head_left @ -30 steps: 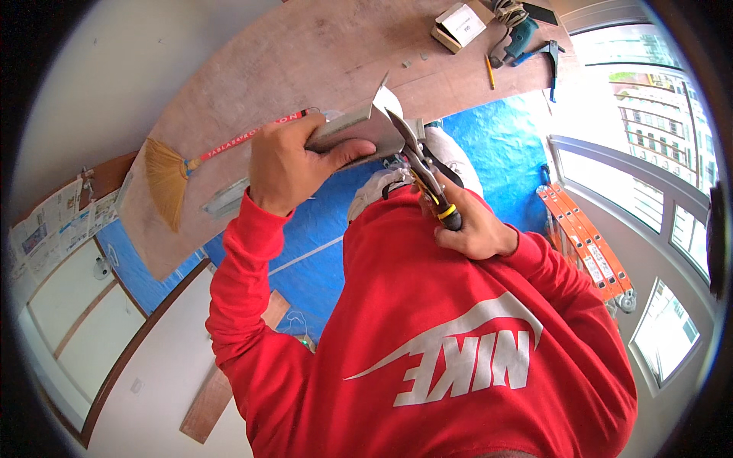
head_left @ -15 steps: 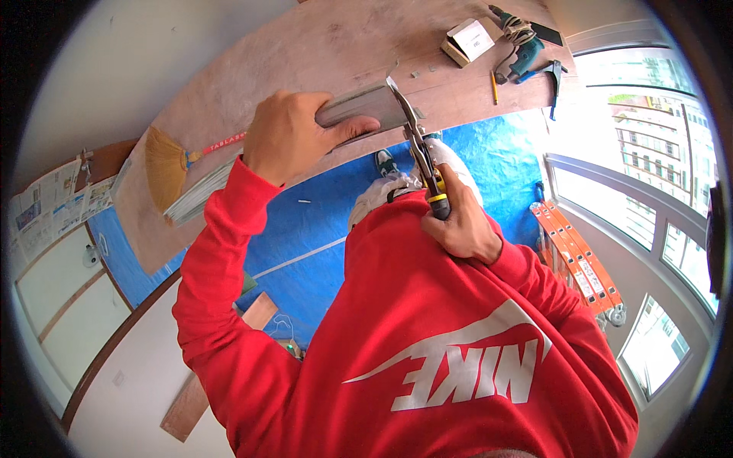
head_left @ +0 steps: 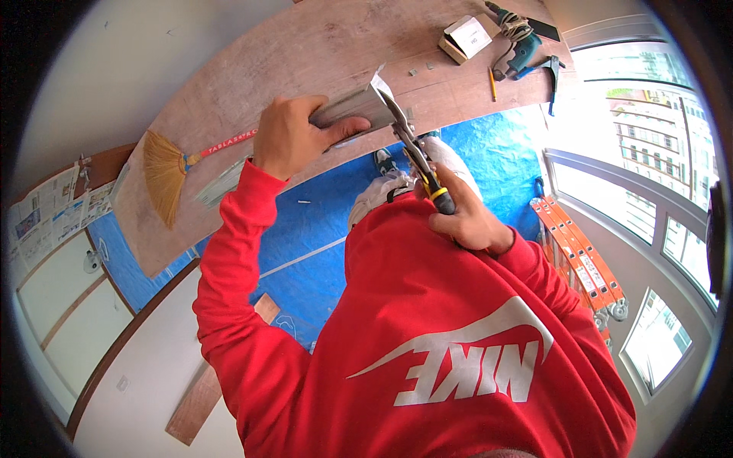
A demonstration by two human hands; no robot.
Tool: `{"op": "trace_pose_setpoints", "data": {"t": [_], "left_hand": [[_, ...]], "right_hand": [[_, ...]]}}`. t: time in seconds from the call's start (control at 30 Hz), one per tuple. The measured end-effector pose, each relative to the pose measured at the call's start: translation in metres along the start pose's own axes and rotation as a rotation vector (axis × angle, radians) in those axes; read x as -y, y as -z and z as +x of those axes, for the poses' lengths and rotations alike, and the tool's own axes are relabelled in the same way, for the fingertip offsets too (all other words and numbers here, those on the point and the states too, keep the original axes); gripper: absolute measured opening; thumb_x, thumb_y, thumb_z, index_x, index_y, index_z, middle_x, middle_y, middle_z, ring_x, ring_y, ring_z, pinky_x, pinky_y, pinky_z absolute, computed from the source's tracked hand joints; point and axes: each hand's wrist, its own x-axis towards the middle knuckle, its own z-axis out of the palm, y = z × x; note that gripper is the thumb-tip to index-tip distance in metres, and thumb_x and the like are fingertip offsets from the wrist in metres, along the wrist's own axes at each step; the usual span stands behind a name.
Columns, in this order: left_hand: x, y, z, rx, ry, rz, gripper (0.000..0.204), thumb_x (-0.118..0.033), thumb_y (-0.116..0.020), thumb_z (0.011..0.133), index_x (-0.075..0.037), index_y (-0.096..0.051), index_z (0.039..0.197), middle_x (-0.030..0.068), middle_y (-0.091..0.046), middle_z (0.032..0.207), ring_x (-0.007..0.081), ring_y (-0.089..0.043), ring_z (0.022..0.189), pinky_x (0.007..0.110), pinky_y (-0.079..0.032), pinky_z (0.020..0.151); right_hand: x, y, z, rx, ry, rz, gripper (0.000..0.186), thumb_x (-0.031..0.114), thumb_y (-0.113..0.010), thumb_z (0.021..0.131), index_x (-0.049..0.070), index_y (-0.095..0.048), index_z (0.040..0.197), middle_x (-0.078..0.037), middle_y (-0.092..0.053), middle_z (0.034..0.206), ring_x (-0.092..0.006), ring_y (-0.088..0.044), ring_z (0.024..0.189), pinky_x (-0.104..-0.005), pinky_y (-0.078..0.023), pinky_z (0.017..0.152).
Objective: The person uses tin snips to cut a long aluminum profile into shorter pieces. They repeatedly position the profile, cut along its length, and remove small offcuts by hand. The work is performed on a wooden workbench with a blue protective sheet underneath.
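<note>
My left hand (head_left: 290,137) is closed round a grey sheet-metal channel (head_left: 351,109), its thumb lying along the near side. The channel's cut end points right, with a bent flap (head_left: 377,79) sticking up at the corner. My right hand (head_left: 469,215) grips a pair of tin snips (head_left: 416,156) by its black and yellow handles. The blades meet the end of the channel beside the flap; how far apart the jaws are I cannot tell. Behind my left wrist, more of the metal (head_left: 221,185) shows near the broom.
On the wooden tabletop (head_left: 321,49) lie a straw broom (head_left: 164,177), an opened small box (head_left: 464,40), a yellow pencil (head_left: 492,84), a green drill (head_left: 523,49) and a blue-black clamp (head_left: 551,76). Blue sheeting (head_left: 305,252) covers the floor. An orange ladder (head_left: 579,256) leans at right by the windows.
The channel has tilted and shifted a little to the right at its rear. The snips' tips have moved slightly left and down, and the flap at the end stands out wider.
</note>
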Motion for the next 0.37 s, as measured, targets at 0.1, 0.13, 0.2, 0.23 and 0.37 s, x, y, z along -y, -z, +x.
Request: {"op": "trace_pose_setpoints", "data": {"t": [0.1,0.13,0.2,0.23,0.37], "left_hand": [[0.004,-0.002,-0.002,-0.03,-0.044,-0.055,0.067,-0.065,-0.081,0.078,-0.003,-0.061,0.061,0.0143,-0.059,0.055,0.0309,-0.059,0.047,0.039,-0.046,0.048],[0.005,-0.003,-0.004,-0.036,-0.053,-0.084,0.066,-0.064,-0.082,0.077,-0.003,-0.061,0.062,0.0142,-0.059,0.055,0.0307,-0.06,0.047,0.039,-0.046,0.048],[0.008,-0.004,-0.005,-0.054,-0.075,-0.104,0.065,-0.063,-0.082,0.077,-0.003,-0.062,0.063,0.014,-0.06,0.055,0.0306,-0.06,0.047,0.039,-0.046,0.048],[0.008,-0.003,-0.005,-0.06,-0.085,-0.116,0.064,-0.063,-0.083,0.077,-0.003,-0.063,0.063,0.0139,-0.061,0.056,0.0305,-0.061,0.048,0.039,-0.047,0.048],[0.009,0.001,-0.003,-0.075,-0.127,-0.03,0.062,-0.063,-0.083,0.077,-0.004,-0.067,0.066,0.0126,-0.064,0.058,0.0292,-0.064,0.05,0.038,-0.05,0.05]], "right_hand": [[0.002,0.012,0.002,0.134,0.012,0.103,0.073,0.008,-0.064,0.073,0.001,-0.046,0.143,-0.009,-0.056,0.111,-0.0215,-0.054,0.104,-0.0348,-0.045,0.095],[0.003,0.015,0.002,0.173,-0.017,0.101,0.075,0.008,-0.063,0.073,0.001,-0.045,0.145,-0.007,-0.055,0.112,-0.021,-0.053,0.105,-0.0342,-0.044,0.096],[0.009,0.016,-0.001,0.185,-0.02,0.048,0.075,0.01,-0.064,0.072,0.001,-0.045,0.144,-0.008,-0.055,0.109,-0.0211,-0.052,0.104,-0.0331,-0.043,0.095],[0.012,0.015,-0.002,0.184,-0.041,0.027,0.075,0.01,-0.064,0.071,0.001,-0.045,0.144,-0.008,-0.055,0.11,-0.0212,-0.052,0.104,-0.0329,-0.043,0.095],[0.016,0.011,-0.001,0.171,-0.095,-0.152,0.077,0.009,-0.064,0.072,0.002,-0.045,0.146,-0.012,-0.055,0.112,-0.0231,-0.052,0.106,-0.0331,-0.041,0.098]]}}
